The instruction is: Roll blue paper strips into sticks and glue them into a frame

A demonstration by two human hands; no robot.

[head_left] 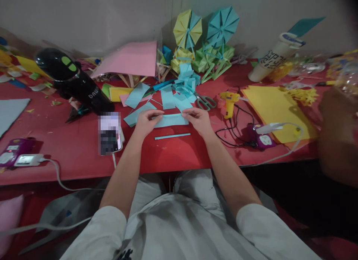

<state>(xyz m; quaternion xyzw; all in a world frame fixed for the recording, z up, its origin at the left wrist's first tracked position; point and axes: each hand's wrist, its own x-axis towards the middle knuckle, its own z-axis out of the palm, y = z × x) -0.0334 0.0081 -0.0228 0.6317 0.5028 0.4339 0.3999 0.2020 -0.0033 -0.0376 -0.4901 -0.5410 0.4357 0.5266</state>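
A light blue paper strip (173, 120) lies across the red table in front of me. My left hand (148, 122) pinches its upper left edge, and my right hand (197, 119) pinches the upper right corner. Along the top, the edge looks slightly folded between my fingers. Nearer to me rests a thin, narrow blue paper stick (172, 136), touched by neither hand. Other blue paper pieces (167, 97) are spread just beyond my hands, beside grey-green scissors (205, 102).
A phone (110, 135) and a black bottle (84, 84) are on the left. Yellow glue gun (229, 103), its black cable and yellow sheets (275, 110) are on the right. Folded paper wheels (223, 27) stand behind. Another person's arm (337, 140) is at the far right.
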